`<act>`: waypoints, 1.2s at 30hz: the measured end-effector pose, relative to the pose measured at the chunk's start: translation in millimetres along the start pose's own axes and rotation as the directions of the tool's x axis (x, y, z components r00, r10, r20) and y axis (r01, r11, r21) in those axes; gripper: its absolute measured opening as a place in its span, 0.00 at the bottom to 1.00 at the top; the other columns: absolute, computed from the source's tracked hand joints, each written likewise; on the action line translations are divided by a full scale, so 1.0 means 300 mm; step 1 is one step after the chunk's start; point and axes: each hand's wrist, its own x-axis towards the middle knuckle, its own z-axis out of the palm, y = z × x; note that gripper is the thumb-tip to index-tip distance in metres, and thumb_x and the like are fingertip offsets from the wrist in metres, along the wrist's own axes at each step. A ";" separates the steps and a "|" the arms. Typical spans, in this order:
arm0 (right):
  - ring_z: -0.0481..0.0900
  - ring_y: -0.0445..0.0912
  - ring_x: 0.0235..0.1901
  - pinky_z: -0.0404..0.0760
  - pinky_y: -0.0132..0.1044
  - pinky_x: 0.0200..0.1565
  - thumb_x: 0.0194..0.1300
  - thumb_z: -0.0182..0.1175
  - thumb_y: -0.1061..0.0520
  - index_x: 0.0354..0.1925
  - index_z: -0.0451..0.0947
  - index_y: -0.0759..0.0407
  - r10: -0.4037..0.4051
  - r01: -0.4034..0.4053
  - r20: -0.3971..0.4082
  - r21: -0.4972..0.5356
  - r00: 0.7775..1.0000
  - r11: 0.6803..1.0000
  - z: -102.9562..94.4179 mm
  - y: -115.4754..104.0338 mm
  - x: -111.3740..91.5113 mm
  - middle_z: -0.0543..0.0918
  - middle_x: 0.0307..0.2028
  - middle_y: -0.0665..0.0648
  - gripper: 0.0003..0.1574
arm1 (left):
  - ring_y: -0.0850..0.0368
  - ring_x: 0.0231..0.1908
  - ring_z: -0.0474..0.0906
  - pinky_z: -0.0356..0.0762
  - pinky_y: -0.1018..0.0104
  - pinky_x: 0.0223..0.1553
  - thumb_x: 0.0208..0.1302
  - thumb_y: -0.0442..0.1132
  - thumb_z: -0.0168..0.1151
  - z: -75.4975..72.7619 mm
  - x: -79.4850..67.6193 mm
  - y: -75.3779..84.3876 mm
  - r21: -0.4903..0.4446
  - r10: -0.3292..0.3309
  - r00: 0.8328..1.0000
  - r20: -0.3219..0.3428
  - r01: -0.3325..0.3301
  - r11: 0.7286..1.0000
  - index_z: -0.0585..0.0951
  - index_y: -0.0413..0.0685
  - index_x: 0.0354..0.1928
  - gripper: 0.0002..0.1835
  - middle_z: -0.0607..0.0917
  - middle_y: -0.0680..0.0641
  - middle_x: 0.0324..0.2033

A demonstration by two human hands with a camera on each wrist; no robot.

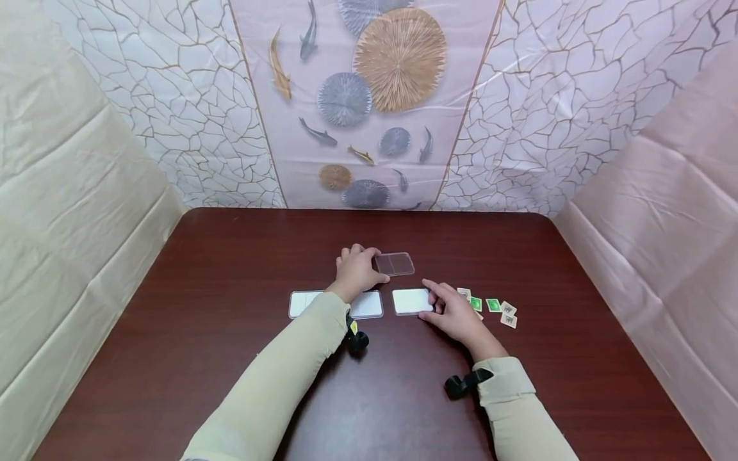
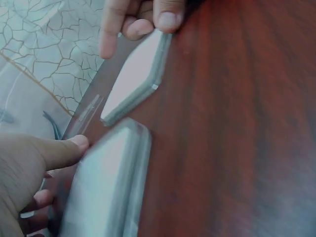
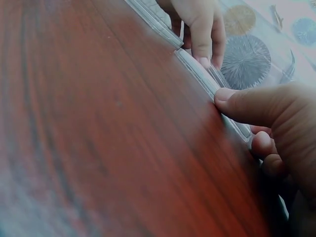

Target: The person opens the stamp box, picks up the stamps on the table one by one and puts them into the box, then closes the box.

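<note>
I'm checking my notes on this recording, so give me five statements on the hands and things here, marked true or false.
1. The left hand holds the clear plastic piece at its left end. True.
2. The right hand holds nothing. False: it grips the white-faced case at its right end.
3. In the head view, the clear plastic piece lies farther from the person than the white-faced case. True.
4. The small green squares lie left of the white-faced case. False: they lie to its right.
5. The tabletop is white. False: it is dark reddish brown.
</note>
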 end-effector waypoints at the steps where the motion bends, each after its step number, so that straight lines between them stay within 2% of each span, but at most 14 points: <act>1: 0.71 0.40 0.29 0.73 0.32 0.33 0.56 0.76 0.60 0.67 0.72 0.66 0.000 0.000 0.000 -0.002 1.000 1.000 0.002 -0.002 0.001 0.74 0.36 0.54 0.42 | 0.45 0.54 0.64 0.60 0.49 0.57 0.52 0.58 0.77 -0.002 0.004 0.002 -0.002 -0.014 1.000 0.010 0.014 1.000 0.80 0.59 0.62 0.34 0.75 0.45 0.55; 6: 0.71 0.41 0.29 0.73 0.33 0.33 0.55 0.76 0.60 0.67 0.72 0.65 -0.006 0.005 -0.002 -0.012 1.000 1.000 0.009 -0.011 0.008 0.74 0.37 0.53 0.43 | 0.44 0.56 0.59 0.56 0.47 0.58 0.52 0.60 0.76 -0.009 0.026 0.010 -0.032 -0.063 0.997 0.045 0.065 0.997 0.80 0.62 0.61 0.33 0.69 0.44 0.56; 10: 0.72 0.42 0.29 0.73 0.33 0.33 0.56 0.76 0.61 0.67 0.72 0.65 -0.022 0.022 0.005 -0.006 1.000 1.000 0.016 -0.019 0.017 0.75 0.37 0.54 0.42 | 0.42 0.62 0.55 0.51 0.44 0.62 0.53 0.61 0.75 -0.008 0.041 0.009 -0.055 -0.102 0.994 0.049 0.105 0.993 0.78 0.65 0.64 0.35 0.64 0.42 0.65; 13: 0.72 0.42 0.29 0.73 0.33 0.33 0.56 0.75 0.61 0.66 0.72 0.65 -0.025 0.025 0.010 -0.001 1.000 1.000 0.022 -0.023 0.020 0.75 0.37 0.55 0.42 | 0.40 0.67 0.51 0.47 0.41 0.66 0.54 0.63 0.73 -0.002 0.049 0.003 -0.043 -0.115 0.992 0.058 0.117 0.992 0.76 0.66 0.67 0.37 0.58 0.40 0.72; 17: 0.71 0.41 0.28 0.72 0.33 0.33 0.55 0.76 0.61 0.66 0.72 0.65 -0.019 0.019 0.009 0.001 1.000 1.000 0.033 -0.026 0.022 0.74 0.37 0.55 0.42 | 0.40 0.69 0.50 0.45 0.41 0.67 0.56 0.64 0.71 -0.001 0.039 -0.006 -0.028 -0.111 0.992 0.064 0.112 0.993 0.73 0.64 0.70 0.39 0.57 0.39 0.73; 22: 0.71 0.41 0.28 0.72 0.33 0.33 0.55 0.76 0.61 0.67 0.72 0.65 -0.044 0.044 0.010 0.016 0.999 0.999 0.043 -0.025 0.021 0.74 0.37 0.55 0.42 | 0.39 0.68 0.54 0.45 0.41 0.68 0.61 0.62 0.66 -0.020 -0.030 -0.017 -0.065 -0.090 0.996 0.019 0.091 0.994 0.70 0.54 0.71 0.39 0.64 0.37 0.68; 26: 0.70 0.41 0.27 0.72 0.33 0.32 0.56 0.75 0.61 0.66 0.73 0.65 -0.060 0.060 -0.014 0.019 0.998 0.998 0.040 -0.021 0.019 0.74 0.36 0.55 0.41 | 0.39 0.66 0.57 0.46 0.41 0.68 0.64 0.60 0.64 -0.028 -0.117 -0.052 -0.082 -0.013 0.999 -0.050 0.009 0.997 0.71 0.52 0.70 0.36 0.68 0.38 0.64; 29: 0.68 0.41 0.26 0.70 0.34 0.31 0.58 0.74 0.60 0.64 0.75 0.64 -0.055 0.054 -0.059 -0.006 0.997 0.999 0.034 -0.015 0.015 0.73 0.34 0.54 0.37 | 0.40 0.66 0.58 0.48 0.41 0.68 0.64 0.60 0.64 -0.028 -0.179 -0.093 -0.074 0.046 0.996 -0.079 -0.052 0.996 0.72 0.52 0.68 0.35 0.70 0.39 0.63; 32: 0.67 0.41 0.26 0.69 0.35 0.31 0.60 0.73 0.59 0.62 0.77 0.62 -0.053 0.048 -0.111 -0.048 0.992 0.998 0.034 -0.010 0.013 0.72 0.33 0.52 0.32 | 0.40 0.66 0.60 0.49 0.40 0.68 0.63 0.59 0.66 -0.034 -0.231 -0.132 -0.066 0.078 0.994 -0.076 -0.083 0.994 0.73 0.52 0.68 0.35 0.73 0.41 0.62; 36: 0.66 0.42 0.26 0.68 0.36 0.30 0.60 0.72 0.57 0.57 0.80 0.59 -0.081 0.064 -0.199 -0.093 0.977 0.994 0.054 -0.018 0.021 0.71 0.32 0.50 0.26 | 0.40 0.66 0.61 0.48 0.40 0.70 0.61 0.59 0.69 -0.055 -0.270 -0.162 -0.072 0.127 0.987 -0.100 -0.134 0.988 0.73 0.52 0.67 0.36 0.75 0.44 0.61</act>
